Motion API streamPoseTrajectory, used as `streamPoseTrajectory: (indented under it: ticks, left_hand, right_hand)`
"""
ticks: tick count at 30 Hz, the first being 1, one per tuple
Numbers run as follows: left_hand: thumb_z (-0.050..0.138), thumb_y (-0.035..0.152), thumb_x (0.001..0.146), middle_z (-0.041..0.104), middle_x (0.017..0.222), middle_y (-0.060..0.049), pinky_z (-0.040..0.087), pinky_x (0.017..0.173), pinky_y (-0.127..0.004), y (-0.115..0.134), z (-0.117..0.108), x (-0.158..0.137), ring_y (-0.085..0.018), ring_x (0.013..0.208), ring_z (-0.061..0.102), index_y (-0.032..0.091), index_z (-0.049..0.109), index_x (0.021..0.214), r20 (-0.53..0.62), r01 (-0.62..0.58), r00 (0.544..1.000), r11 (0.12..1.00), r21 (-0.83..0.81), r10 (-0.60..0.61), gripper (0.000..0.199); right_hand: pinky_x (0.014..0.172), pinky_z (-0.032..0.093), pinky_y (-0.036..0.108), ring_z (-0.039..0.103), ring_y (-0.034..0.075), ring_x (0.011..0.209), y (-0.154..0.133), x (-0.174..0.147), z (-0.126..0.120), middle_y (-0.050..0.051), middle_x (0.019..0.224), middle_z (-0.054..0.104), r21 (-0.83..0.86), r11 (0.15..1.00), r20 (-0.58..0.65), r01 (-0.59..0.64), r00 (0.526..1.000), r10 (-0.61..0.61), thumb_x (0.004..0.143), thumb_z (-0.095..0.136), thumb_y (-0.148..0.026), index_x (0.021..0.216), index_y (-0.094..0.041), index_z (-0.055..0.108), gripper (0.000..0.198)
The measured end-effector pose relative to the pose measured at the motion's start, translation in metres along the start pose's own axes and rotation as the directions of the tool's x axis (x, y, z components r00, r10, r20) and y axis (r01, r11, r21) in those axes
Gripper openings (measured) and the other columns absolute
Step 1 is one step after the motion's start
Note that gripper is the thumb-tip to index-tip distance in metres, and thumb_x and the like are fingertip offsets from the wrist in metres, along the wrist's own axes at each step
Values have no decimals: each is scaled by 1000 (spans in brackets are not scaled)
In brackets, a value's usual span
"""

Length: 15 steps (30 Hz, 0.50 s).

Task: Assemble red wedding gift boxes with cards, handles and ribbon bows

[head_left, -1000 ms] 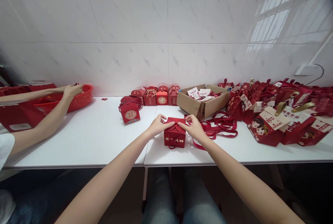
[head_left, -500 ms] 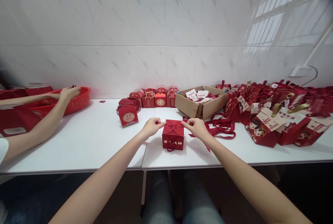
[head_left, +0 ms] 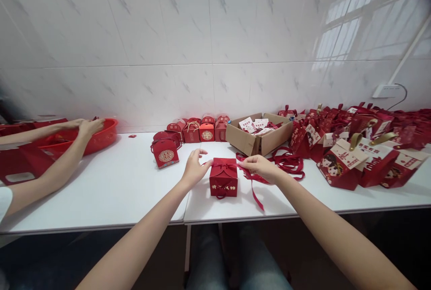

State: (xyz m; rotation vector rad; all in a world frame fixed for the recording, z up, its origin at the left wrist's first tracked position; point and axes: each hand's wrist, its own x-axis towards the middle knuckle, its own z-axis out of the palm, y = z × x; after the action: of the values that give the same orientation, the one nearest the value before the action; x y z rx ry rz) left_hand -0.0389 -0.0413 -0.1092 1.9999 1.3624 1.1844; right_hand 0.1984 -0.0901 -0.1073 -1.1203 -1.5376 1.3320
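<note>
A small red gift box (head_left: 223, 184) with gold characters on its front stands upright before me, near the table's front edge. Thin red ribbon (head_left: 257, 196) is tied over its lid, and a loose end trails onto the table at its right. My left hand (head_left: 195, 168) is at the box's upper left corner, fingers spread apart from the thumb, whose tip lies by the lid. On the other side, my right hand (head_left: 259, 167) pinches the ribbon between thumb and fingertips beside the lid's right edge.
An open cardboard carton (head_left: 249, 144) holds white tags behind the box, with coiled red ribbon (head_left: 288, 160) beside it. Several red boxes (head_left: 206, 134) line the wall; another (head_left: 167, 154) stands nearer. Many bags (head_left: 340, 164) fill the right. At left, a co-worker's hands (head_left: 90, 127) reach over a red basin (head_left: 104, 139).
My left fingers have opened away from the thumb. The right hand has turned lower and flatter, still pinching ribbon, and a ribbon end now hangs down nearer the table's front edge.
</note>
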Motion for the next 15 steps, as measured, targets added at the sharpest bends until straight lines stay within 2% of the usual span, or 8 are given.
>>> streamPoseTrajectory:
  ticks: [2,4,6,9,13,15]
  left_hand:
    - [56,41,77,60,106,-7,42,76,-30,14,1,1,-22,97,55,19,56,93,24,-55,998,997,-49,56,27]
    - [50,45,81,64,100,-7,43,78,-31,28,4,2,-21,95,58,18,58,92,109,-64,991,989,-133,79,29]
    - [52,48,81,66,95,-7,44,80,-31,40,7,3,-20,91,59,17,60,90,174,-53,981,982,-180,85,33]
    - [60,49,73,68,89,-7,45,77,-30,47,11,6,-20,85,61,16,63,83,226,-20,973,989,-145,53,34]
    - [62,46,70,66,72,-6,44,64,-28,43,14,11,-19,70,59,15,61,68,214,38,977,990,-136,-9,31]
    - [59,43,72,66,71,-5,43,63,-28,42,14,11,-18,68,59,15,62,67,197,38,980,987,-154,-7,29]
  right_hand:
    - [58,36,23,48,8,58,-5,5,6,-1,65,59,106,993,-34,45,999,-41,69,70,-39,75,-14,67,26]
    - [61,38,23,51,9,63,-12,11,12,1,74,63,151,986,-49,70,997,-63,68,70,-35,83,-15,68,25]
    - [60,38,22,52,9,64,-18,16,18,1,78,65,152,985,-52,84,996,-77,68,70,-33,88,-16,68,26]
    - [57,38,22,53,9,61,-21,20,24,0,77,65,115,988,-47,105,994,-100,68,69,-32,96,-18,65,32]
    - [55,39,22,56,11,58,-19,23,26,-1,63,62,8,988,-123,155,981,-153,70,67,-34,86,-17,59,25]
    - [54,40,23,56,12,56,-17,22,27,-1,60,62,-53,987,-158,151,975,-158,70,67,-34,84,-16,57,24]
